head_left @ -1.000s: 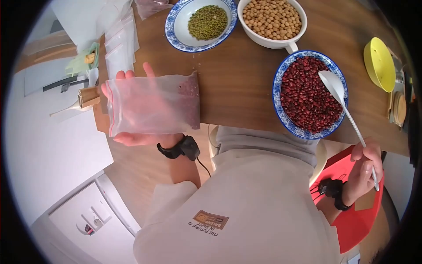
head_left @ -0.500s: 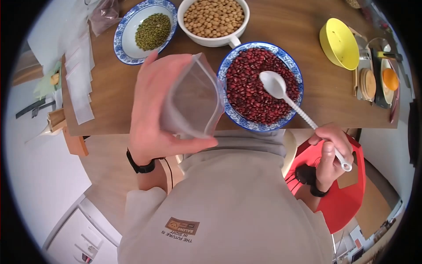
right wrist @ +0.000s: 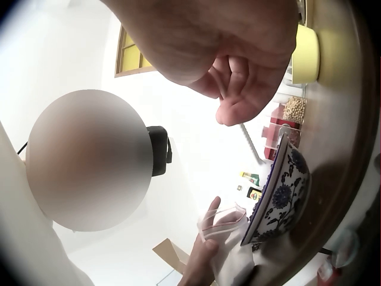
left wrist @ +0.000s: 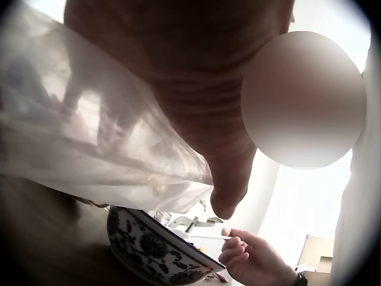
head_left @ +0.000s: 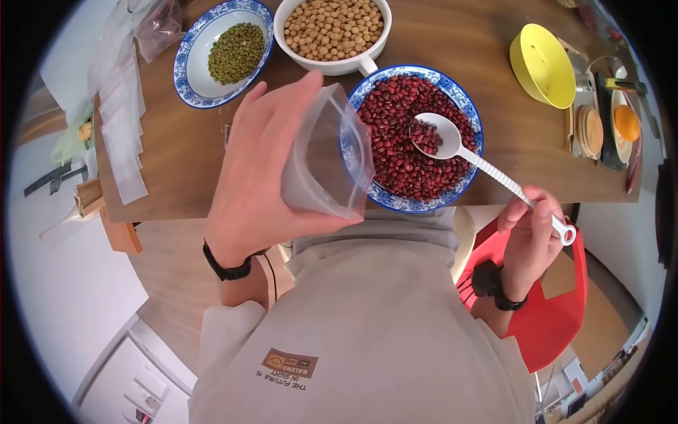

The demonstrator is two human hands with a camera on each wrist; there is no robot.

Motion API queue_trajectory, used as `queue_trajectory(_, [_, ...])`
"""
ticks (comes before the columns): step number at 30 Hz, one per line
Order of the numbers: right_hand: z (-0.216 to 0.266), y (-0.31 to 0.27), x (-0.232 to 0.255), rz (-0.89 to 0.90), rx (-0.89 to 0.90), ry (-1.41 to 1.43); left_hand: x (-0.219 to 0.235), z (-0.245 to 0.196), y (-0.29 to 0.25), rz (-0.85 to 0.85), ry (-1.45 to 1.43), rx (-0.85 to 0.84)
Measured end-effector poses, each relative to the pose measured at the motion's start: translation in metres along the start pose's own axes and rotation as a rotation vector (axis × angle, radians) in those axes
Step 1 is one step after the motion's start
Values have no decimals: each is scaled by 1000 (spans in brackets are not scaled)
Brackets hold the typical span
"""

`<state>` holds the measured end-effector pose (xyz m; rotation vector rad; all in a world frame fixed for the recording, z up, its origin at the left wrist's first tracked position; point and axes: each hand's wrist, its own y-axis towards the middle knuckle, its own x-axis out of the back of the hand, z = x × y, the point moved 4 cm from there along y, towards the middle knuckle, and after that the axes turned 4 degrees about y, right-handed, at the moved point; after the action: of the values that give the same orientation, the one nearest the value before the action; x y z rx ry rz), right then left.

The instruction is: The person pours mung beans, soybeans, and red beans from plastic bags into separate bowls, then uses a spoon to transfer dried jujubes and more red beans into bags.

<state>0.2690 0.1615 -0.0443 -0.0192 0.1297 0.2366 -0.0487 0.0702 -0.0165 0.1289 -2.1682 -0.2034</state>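
In the head view my left hand [head_left: 261, 169] grips a clear zip bag [head_left: 321, 159], its mouth spread wide and facing the bowl of red beans [head_left: 402, 169]. Thumb and fingers lie around the bag's side. My right hand [head_left: 533, 233] pinches the handle of a white spoon [head_left: 446, 134]; the spoon's head holds some red beans and lies over the beans in the bowl. The left wrist view shows the bag [left wrist: 119, 143] beside the patterned bowl [left wrist: 152, 250]. In the right wrist view the spoon handle [right wrist: 251, 143] runs from my right fingers [right wrist: 235, 113] towards the bowl [right wrist: 283, 196].
Behind are a plate of green beans [head_left: 187, 67] and a white handled bowl of chickpeas [head_left: 381, 42]. Flat empty bags [head_left: 123, 148] lie at the left. A yellow bowl [head_left: 540, 67] and a tray with an orange item [head_left: 626, 124] are at the right.
The bag has turned from lying flat over the left hand to standing with its mouth spread near the red beans. The spoon has picked up beans. The view has shifted right.
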Motion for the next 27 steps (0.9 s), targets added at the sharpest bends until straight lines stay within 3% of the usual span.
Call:
queue_trajectory(5, [9,-6,-5,28,68,42,-9,-9,7,1,79,-65])
queue_trajectory(9, [14,-13,-34,296,149,73,-9,-10,6,3,79,-72])
queue_trajectory(11, [18,-7,-58,558,328,-9,-9,-10,5,2,83,-70])
queue_trajectory(12, [22,-5,-62,559,328,-9,-10,-10,4,-4,82,-73])
queue_trajectory(14, [30,-8,-74,737,439,-191,-9,-10,3,-11,82,-72])
queue_trajectory(18, [35,-9,-54,673,392,-199,-9,-10,3,-16,77,-93])
queue_trajectory(20, [36,-4,-31,470,460,-296,-9,-9,3,-22,69,-99])
queue_trajectory(23, [39,0,-13,329,534,-480,-10,-7,2,-25,59,-108])
queue_trajectory(27, [38,-1,-10,327,489,-561,-10,-7,2,-20,67,-105])
